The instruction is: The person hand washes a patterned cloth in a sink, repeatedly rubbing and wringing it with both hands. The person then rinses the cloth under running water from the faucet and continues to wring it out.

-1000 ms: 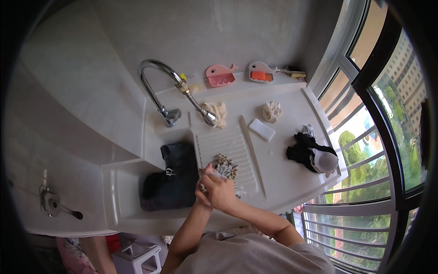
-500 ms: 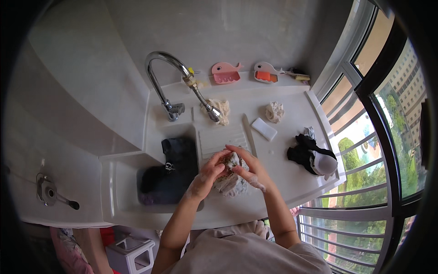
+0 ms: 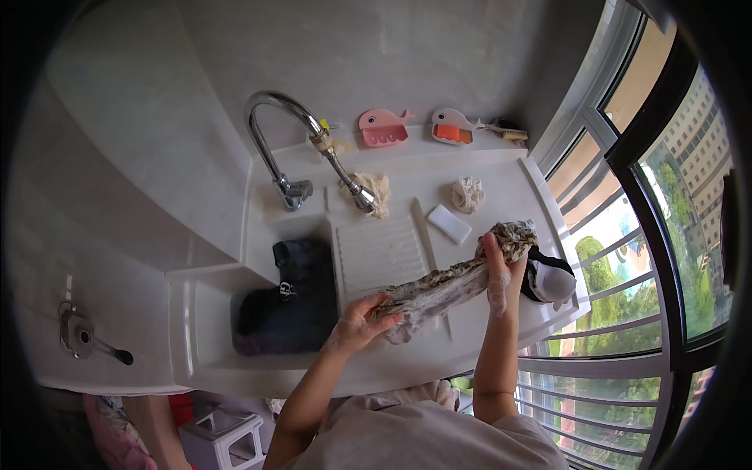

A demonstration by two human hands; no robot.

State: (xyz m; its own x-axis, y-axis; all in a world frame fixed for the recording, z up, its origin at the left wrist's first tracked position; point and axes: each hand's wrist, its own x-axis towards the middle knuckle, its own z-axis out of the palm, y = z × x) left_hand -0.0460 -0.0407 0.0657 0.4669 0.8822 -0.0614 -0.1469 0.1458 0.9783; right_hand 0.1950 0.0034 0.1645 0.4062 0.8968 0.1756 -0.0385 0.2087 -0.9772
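A soapy, patterned cloth (image 3: 446,291) is stretched between my two hands over the counter, slanting up to the right. My left hand (image 3: 362,321) grips its lower left end beside the washboard. My right hand (image 3: 501,270) is closed round the upper right end, near the window side, with a bunched part sticking out past the fingers. White suds cling to the cloth and to both hands. Below it lies the ribbed washboard (image 3: 380,251), partly covered. Behind my right hand, a black and white bra (image 3: 551,280) rests on the counter, partly hidden.
Dark clothing (image 3: 294,301) lies in the sink at left, under a chrome faucet (image 3: 266,117). A white soap bar (image 3: 450,224), a crumpled cream cloth (image 3: 468,194) and another beige cloth (image 3: 377,192) sit on the counter. Whale-shaped soap dishes, one pink (image 3: 384,129), one grey (image 3: 454,127), and a brush (image 3: 511,134) line the back ledge.
The cloth was bunched between both hands over the washboard. Now it is drawn out long, my right hand having moved right and up, my left slightly left and down.
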